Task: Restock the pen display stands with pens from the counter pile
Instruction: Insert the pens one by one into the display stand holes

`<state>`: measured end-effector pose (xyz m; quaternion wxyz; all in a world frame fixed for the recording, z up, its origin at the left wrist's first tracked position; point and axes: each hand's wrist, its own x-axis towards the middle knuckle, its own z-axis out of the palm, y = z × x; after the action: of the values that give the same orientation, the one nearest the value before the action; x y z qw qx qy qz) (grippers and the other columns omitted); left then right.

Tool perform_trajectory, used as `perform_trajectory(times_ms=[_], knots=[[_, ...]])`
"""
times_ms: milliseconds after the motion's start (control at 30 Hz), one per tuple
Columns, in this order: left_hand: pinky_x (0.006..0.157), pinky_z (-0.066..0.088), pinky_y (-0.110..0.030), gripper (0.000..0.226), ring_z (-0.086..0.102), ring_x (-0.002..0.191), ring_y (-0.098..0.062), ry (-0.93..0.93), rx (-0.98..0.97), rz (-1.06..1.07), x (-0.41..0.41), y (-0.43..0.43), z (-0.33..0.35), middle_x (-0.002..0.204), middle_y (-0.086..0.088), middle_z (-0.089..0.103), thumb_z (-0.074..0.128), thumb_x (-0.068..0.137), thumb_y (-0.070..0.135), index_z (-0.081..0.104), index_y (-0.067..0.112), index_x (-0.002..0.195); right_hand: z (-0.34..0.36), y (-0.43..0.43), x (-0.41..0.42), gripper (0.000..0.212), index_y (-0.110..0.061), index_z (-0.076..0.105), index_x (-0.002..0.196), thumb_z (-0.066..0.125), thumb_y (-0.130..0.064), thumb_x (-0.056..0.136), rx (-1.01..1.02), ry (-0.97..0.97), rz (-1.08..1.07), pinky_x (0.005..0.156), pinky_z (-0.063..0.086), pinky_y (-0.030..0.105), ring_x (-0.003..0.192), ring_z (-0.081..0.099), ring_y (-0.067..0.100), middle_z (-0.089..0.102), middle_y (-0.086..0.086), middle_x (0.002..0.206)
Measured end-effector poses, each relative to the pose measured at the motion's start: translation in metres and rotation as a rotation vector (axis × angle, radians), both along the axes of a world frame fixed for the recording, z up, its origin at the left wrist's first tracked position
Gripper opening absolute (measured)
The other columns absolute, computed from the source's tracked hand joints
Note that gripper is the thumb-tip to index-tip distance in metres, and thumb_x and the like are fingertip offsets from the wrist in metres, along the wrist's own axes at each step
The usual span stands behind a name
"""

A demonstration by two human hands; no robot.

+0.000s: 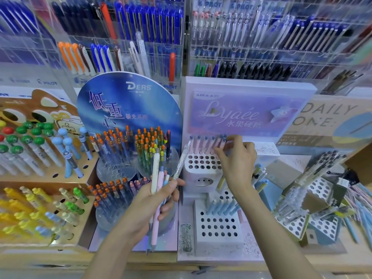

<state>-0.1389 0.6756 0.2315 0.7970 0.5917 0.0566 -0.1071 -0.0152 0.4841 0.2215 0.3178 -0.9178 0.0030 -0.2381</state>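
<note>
My left hand [155,200] grips a bunch of pens [156,178], cream, pink, blue and one clear, held upright in front of the blue stand. My right hand [235,158] reaches over the white and pink "Lyaée" stand [203,164] and pinches a pink pen [219,143] at the right end of its top back row. Several pink pens with blue caps [203,143] stand in that row. The holes in front of them are empty. A lower tier [217,224] of the same stand holds a row of blue pens [221,206].
A blue "DERS" stand [128,109] with orange-capped pens is left of centre. A wooden stand [40,158] with green, blue and yellow novelty pens is far left. Tilted white hole racks [320,190] and loose pens [358,210] lie right. Clear wall racks [181,37] of pens fill the back.
</note>
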Motion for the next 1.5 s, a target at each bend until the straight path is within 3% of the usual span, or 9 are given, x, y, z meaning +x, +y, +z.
perform_trajectory(times_ms=[100, 367, 867, 1000, 1067, 1167, 1267, 1367, 1500], knots=[[0.038, 0.031, -0.018, 0.033, 0.038, 0.046, -0.007, -0.002, -0.001, 0.002, 0.001, 0.002, -0.001, 0.068, 0.001, 0.057, 0.067, 0.073, 0.042, 0.074, 0.017, 0.094, 0.005, 0.0, 0.0, 0.041, -0.011, 0.058, 0.118, 0.073, -0.024, 0.082, -0.077, -0.058, 0.054, 0.081, 0.031, 0.035, 0.096, 0.045, 0.029, 0.057, 0.009, 0.097], [0.037, 0.032, -0.017, 0.034, 0.038, 0.047, -0.007, 0.0, -0.007, 0.0, 0.0, 0.005, -0.004, 0.069, -0.001, 0.057, 0.068, 0.075, 0.041, 0.074, 0.015, 0.095, 0.01, 0.0, 0.006, 0.013, -0.006, 0.071, 0.097, 0.065, -0.006, 0.086, -0.059, -0.182, 0.068, 0.074, 0.034, 0.037, 0.088, 0.047, 0.035, 0.054, 0.017, 0.092], [0.038, 0.034, -0.016, 0.029, 0.041, 0.048, -0.007, -0.012, -0.084, -0.046, 0.005, -0.007, -0.003, 0.067, 0.0, 0.058, 0.065, 0.079, 0.036, 0.074, 0.016, 0.098, 0.023, -0.008, -0.008, 0.027, -0.012, 0.068, 0.116, 0.057, -0.006, 0.093, 0.129, -0.09, 0.187, 0.088, 0.038, 0.037, 0.096, 0.044, 0.029, 0.052, 0.012, 0.094], [0.038, 0.034, -0.017, 0.031, 0.044, 0.05, -0.008, -0.014, -0.084, -0.088, 0.006, -0.009, -0.006, 0.072, -0.001, 0.061, 0.065, 0.081, 0.037, 0.073, 0.017, 0.103, 0.039, 0.009, -0.045, 0.024, -0.026, 0.068, 0.106, 0.056, -0.038, 0.088, 0.579, 0.21, 0.455, 0.079, 0.043, 0.016, 0.092, 0.057, 0.008, 0.064, -0.001, 0.095], [0.038, 0.034, -0.017, 0.03, 0.045, 0.05, -0.009, 0.001, -0.071, -0.108, 0.006, -0.011, -0.007, 0.073, -0.001, 0.063, 0.063, 0.083, 0.037, 0.073, 0.017, 0.104, 0.04, 0.019, -0.058, 0.027, -0.016, 0.069, 0.092, 0.058, -0.04, 0.088, 0.644, 0.401, 0.578, 0.072, 0.043, 0.017, 0.079, 0.056, 0.007, 0.064, 0.007, 0.086], [0.039, 0.036, -0.017, 0.034, 0.049, 0.049, -0.01, 0.049, -0.075, -0.134, 0.006, -0.014, -0.01, 0.081, -0.008, 0.067, 0.064, 0.083, 0.04, 0.072, 0.018, 0.108, 0.04, 0.028, -0.065, 0.03, -0.002, 0.063, 0.087, 0.055, -0.03, 0.095, 0.745, 0.389, 0.55, 0.073, 0.045, 0.025, 0.075, 0.055, 0.014, 0.062, 0.008, 0.077], [0.04, 0.04, -0.018, 0.037, 0.049, 0.045, -0.011, 0.076, -0.05, -0.162, 0.005, -0.015, -0.012, 0.081, -0.009, 0.07, 0.065, 0.082, 0.045, 0.071, 0.021, 0.11, 0.046, 0.023, -0.065, 0.02, -0.009, 0.048, 0.088, 0.045, -0.025, 0.1, 1.059, 0.215, 0.45, 0.074, 0.051, 0.032, 0.072, 0.064, 0.02, 0.067, 0.0, 0.069], [0.039, 0.031, -0.016, 0.034, 0.03, 0.041, -0.008, 0.076, 0.001, -0.249, 0.003, -0.016, -0.013, 0.055, 0.003, 0.045, 0.064, 0.085, 0.043, 0.07, 0.02, 0.11, 0.045, 0.004, -0.061, 0.02, -0.011, 0.045, 0.086, 0.048, -0.026, 0.099, 0.964, 0.181, 0.433, 0.054, 0.038, 0.029, 0.051, 0.04, 0.011, 0.042, -0.009, 0.052], [0.041, 0.028, -0.017, 0.032, 0.027, 0.043, -0.008, 0.199, 0.009, -0.329, 0.002, -0.02, -0.014, 0.059, 0.005, 0.037, 0.066, 0.081, 0.029, 0.066, 0.008, 0.105, 0.032, -0.002, -0.07, 0.014, -0.012, 0.069, 0.079, 0.071, -0.024, 0.083, 0.719, 0.625, 0.548, 0.047, 0.027, 0.019, 0.048, 0.029, 0.008, 0.036, -0.007, 0.053]])
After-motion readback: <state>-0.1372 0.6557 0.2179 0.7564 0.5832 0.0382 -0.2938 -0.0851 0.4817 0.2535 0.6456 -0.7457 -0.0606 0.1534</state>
